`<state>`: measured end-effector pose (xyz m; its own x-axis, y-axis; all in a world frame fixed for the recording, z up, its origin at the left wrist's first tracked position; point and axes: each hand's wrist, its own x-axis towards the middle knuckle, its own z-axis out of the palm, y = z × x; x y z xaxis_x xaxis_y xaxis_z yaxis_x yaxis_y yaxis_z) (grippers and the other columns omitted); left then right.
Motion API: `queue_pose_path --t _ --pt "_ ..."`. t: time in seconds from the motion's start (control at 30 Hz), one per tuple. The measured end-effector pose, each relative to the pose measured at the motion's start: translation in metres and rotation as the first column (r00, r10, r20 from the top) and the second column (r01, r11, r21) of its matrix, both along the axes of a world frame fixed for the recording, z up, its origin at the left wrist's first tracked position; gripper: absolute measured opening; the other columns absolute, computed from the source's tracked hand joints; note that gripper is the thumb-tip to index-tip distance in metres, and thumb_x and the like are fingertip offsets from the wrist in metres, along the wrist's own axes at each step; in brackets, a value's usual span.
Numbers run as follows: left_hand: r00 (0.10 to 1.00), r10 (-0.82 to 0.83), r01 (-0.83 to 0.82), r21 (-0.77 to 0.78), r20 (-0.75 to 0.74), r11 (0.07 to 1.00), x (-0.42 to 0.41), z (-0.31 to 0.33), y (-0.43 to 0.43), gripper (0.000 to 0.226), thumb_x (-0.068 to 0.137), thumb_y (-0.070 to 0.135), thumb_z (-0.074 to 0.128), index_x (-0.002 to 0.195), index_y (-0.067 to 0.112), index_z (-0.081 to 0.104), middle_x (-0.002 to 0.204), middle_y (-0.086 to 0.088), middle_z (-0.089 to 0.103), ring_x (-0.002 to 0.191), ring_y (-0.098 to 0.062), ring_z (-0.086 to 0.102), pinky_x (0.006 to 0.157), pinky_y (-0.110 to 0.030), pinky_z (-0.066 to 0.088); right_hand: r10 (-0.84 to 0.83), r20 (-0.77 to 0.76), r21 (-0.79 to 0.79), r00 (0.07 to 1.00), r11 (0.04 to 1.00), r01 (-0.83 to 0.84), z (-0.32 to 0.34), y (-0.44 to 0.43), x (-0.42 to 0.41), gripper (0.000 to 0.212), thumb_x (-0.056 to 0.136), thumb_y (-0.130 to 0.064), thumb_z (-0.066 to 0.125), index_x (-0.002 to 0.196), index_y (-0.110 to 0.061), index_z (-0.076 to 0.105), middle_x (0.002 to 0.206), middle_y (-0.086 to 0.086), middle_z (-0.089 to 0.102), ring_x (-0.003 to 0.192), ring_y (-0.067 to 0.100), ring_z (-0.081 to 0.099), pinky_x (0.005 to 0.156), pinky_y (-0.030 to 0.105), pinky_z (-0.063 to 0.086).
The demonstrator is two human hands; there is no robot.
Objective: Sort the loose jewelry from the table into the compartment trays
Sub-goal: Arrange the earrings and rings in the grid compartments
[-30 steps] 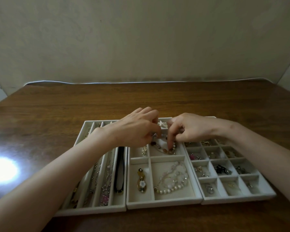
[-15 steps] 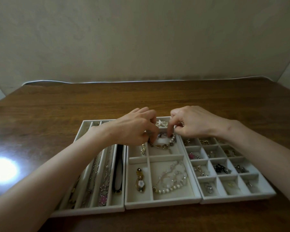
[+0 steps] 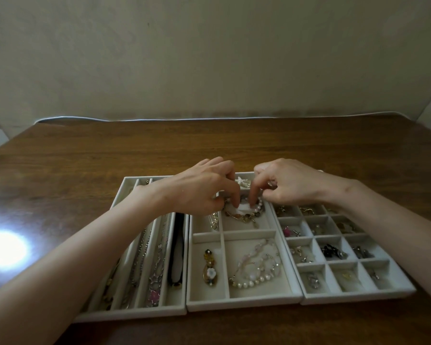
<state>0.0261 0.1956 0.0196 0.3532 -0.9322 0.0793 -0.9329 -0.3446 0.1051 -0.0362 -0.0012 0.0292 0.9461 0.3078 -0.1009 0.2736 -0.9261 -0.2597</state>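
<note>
Bracelet (image 3: 246, 217) of pearls and brown beads, pinched by left hand (image 3: 197, 192) and right hand (image 3: 291, 185), in middle tray (image 3: 244, 303).

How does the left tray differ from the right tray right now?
The left tray is split into long narrow lanes; the right tray is a grid of small square cells. The left tray holds long chains and a black cord; the right tray holds small separate pieces. Both are pale, sit on the table and abut the middle tray.
</note>
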Motion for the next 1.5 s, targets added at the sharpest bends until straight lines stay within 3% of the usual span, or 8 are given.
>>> queue_pose_path --t 0.3,0.43,0.53,0.67,0.83,1.0,1.33,1.5 --pt "0.999 0.025 -0.026 0.041 0.020 0.999 0.000 0.001 0.001 0.027 0.086 0.019 0.053 0.106 0.030 0.065 0.106 0.003 0.044 0.098 -0.006 0.032 0.087 -0.022 0.027 0.042 -0.178 0.154 0.983 0.988 -0.015 0.002 0.006 -0.009 0.033 0.087 -0.007 0.055 0.077 -0.035 0.070 0.079 -0.009 0.048 0.073 0.005 0.045 0.066 0.024 0.038" --pt "0.999 0.011 -0.010 0.023 -0.039 1.000 -0.001 0.002 0.000 0.026 0.085 0.016 0.054 0.104 0.030 0.066 0.105 0.004 0.044 0.098 -0.008 0.034 0.088 -0.024 0.029 0.021 -0.104 0.176 0.994 0.984 -0.003 0.001 0.007 -0.007 0.033 0.087 -0.009 0.054 0.077 -0.036 0.071 0.075 -0.010 0.046 0.070 0.006 0.044 0.065 0.025 0.037" --pt "0.995 0.002 0.003 0.048 -0.098 0.999 -0.002 0.003 0.000 0.025 0.085 0.015 0.054 0.099 0.032 0.067 0.103 0.004 0.043 0.098 -0.008 0.034 0.088 -0.024 0.030 -0.004 -0.030 0.094 1.000 0.996 0.006 0.002 0.004 -0.003 0.032 0.087 -0.011 0.053 0.079 -0.038 0.070 0.077 -0.011 0.048 0.073 0.006 0.045 0.065 0.025 0.037" --pt "0.999 0.008 -0.006 0.061 -0.038 0.998 -0.001 0.003 0.000 0.020 0.086 0.018 0.053 0.092 0.030 0.068 0.102 0.005 0.044 0.096 -0.007 0.034 0.088 -0.024 0.029 -0.022 0.049 -0.081 0.999 0.996 0.026 0.001 0.001 -0.001 0.026 0.090 -0.016 0.052 0.089 -0.035 0.070 0.076 -0.011 0.045 0.068 0.004 0.042 0.058 0.018 0.029" --pt "1.000 0.012 -0.011 0.043 -0.028 0.999 -0.002 0.003 0.000 0.021 0.085 0.017 0.054 0.094 0.029 0.068 0.102 0.005 0.044 0.094 -0.006 0.033 0.086 -0.022 0.028 -0.013 0.086 -0.121 0.996 0.992 0.024 0.002 0.002 -0.003 0.023 0.090 -0.019 0.053 0.091 -0.035 0.069 0.077 -0.010 0.045 0.066 0.004 0.041 0.056 0.017 0.026" --pt "0.998 0.004 -0.003 0.011 -0.069 1.000 -0.003 0.004 -0.001 0.022 0.085 0.016 0.056 0.100 0.030 0.067 0.099 0.004 0.043 0.093 -0.007 0.034 0.086 -0.026 0.031 0.009 0.041 0.045 0.999 0.999 -0.010 0.005 0.002 -0.008 0.030 0.088 -0.012 0.053 0.081 -0.038 0.069 0.075 -0.011 0.046 0.068 0.005 0.042 0.060 0.021 0.032" --pt "0.987 0.028 -0.029 0.002 0.158 1.000 0.001 -0.001 0.002 0.022 0.088 0.022 0.053 0.104 0.029 0.066 0.098 0.008 0.040 0.092 -0.007 0.032 0.085 -0.029 0.034 -0.006 0.001 0.098 1.000 0.995 0.006 -0.002 0.002 -0.016 0.031 0.087 -0.011 0.055 0.083 -0.037 0.072 0.075 -0.010 0.048 0.070 0.005 0.045 0.062 0.022 0.035" --pt "0.995 0.003 -0.005 -0.023 -0.099 1.000 -0.003 0.006 -0.001 0.020 0.088 0.019 0.056 0.099 0.033 0.067 0.095 0.010 0.042 0.092 -0.004 0.035 0.087 -0.024 0.033 0.004 -0.008 0.278 1.000 0.961 -0.002 0.005 0.001 -0.025 0.027 0.087 -0.007 0.059 0.082 -0.029 0.074 0.076 -0.010 0.051 0.065 0.000 0.045 0.062 0.025 0.038"
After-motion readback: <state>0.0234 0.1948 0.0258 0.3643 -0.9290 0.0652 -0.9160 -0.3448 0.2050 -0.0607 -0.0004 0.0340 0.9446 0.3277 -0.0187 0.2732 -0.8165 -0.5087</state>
